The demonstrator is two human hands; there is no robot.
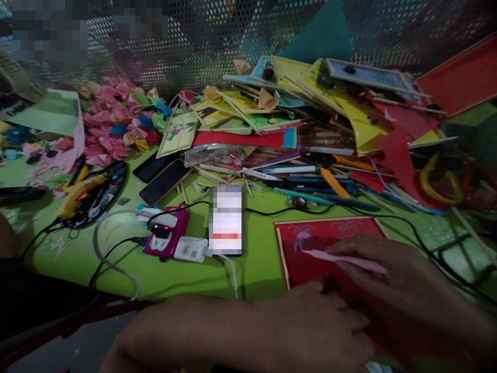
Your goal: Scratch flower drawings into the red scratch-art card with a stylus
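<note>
A red sheet [330, 233] edged with thin wooden strips lies on the green table at the lower right. Faint flower-like line drawings show along its top. My right hand [404, 274] holds a pink pen [349, 259], its tip near the drawing at the upper left of the sheet. Across the lower part of the sheet rests my left hand [314, 326], its fingers spread and holding nothing visible. Left of the sheet is a phone [227, 220] with a lit screen.
Behind lie heaped framed pictures [361, 75], pens and sticks. A purple power strip [166, 233] with chargers and cables sits left of the phone. Paper flowers [112, 124] and a yellow glue gun [83, 194] are farther left. A black cable passes behind the red sheet.
</note>
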